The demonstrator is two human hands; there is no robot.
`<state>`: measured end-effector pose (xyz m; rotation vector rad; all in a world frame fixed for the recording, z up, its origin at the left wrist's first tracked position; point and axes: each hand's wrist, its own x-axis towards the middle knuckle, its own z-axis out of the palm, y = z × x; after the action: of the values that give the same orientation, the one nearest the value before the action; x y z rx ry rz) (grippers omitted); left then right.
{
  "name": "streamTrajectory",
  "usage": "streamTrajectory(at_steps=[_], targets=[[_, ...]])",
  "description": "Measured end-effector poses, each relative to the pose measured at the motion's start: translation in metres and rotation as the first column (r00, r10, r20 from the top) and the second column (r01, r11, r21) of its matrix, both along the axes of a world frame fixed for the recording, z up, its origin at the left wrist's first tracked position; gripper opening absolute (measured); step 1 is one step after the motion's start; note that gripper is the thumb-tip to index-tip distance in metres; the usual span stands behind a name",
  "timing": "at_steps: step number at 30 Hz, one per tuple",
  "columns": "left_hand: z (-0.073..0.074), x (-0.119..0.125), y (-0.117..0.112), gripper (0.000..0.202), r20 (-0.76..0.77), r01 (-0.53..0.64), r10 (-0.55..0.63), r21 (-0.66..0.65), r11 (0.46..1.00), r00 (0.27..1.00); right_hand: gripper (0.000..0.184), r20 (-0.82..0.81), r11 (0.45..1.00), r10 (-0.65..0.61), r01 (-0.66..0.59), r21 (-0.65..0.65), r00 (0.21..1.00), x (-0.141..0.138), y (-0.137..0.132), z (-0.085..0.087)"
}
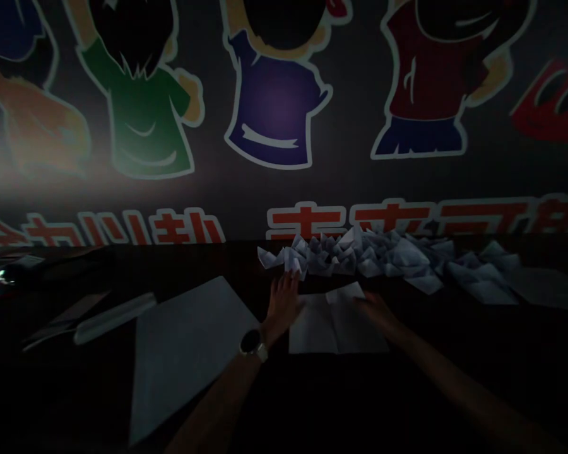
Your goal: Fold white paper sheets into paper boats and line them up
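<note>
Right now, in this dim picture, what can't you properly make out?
In the head view:
How many folded papers there are: they overlap one another.
Exactly how the right hand meets the creased sheet: too dim and blurred.
Any time on the watch: its face is dark and too small.
What the glinting thing is: lost in darkness.
Tops of the painted figures: cut off by the upper edge.

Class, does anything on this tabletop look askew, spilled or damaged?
The white paper beside the left hand lies askew, while the creased sheet sits roughly square. No spill or damage shows in this dimness.
</note>
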<state>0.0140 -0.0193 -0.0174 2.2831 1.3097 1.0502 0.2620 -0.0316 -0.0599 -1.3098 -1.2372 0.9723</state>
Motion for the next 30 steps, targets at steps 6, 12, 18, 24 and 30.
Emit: streamTrajectory(at_steps=[6,12,18,24,30], targets=[[-0.023,0.022,-0.027,0.035,-0.360,0.331,-0.273,0.110,0.937,0.892,0.025,0.324,0.982,-0.053,-0.010,0.191,0.945,0.003,0.010,-0.016],[-0.039,0.031,-0.033,0.057,-0.410,0.407,-0.366,0.015,0.913,0.835,0.024,0.575,0.957,-0.133,-0.046,0.285,0.807,0.009,0.009,-0.016],[-0.042,0.024,-0.028,0.051,-0.558,0.316,-0.194,0.130,0.940,0.807,0.024,0.769,0.909,-0.169,-0.205,0.363,0.616,0.009,0.007,-0.014],[-0.050,0.022,-0.020,0.049,-0.527,0.248,-0.096,0.227,0.942,0.845,0.053,0.807,0.858,-0.025,-0.401,0.321,0.591,-0.006,-0.003,-0.013],[-0.048,0.020,-0.013,0.041,-0.520,0.192,-0.065,0.195,0.962,0.852,0.065,0.829,0.807,0.119,-0.539,0.240,0.546,-0.010,-0.012,-0.014]])
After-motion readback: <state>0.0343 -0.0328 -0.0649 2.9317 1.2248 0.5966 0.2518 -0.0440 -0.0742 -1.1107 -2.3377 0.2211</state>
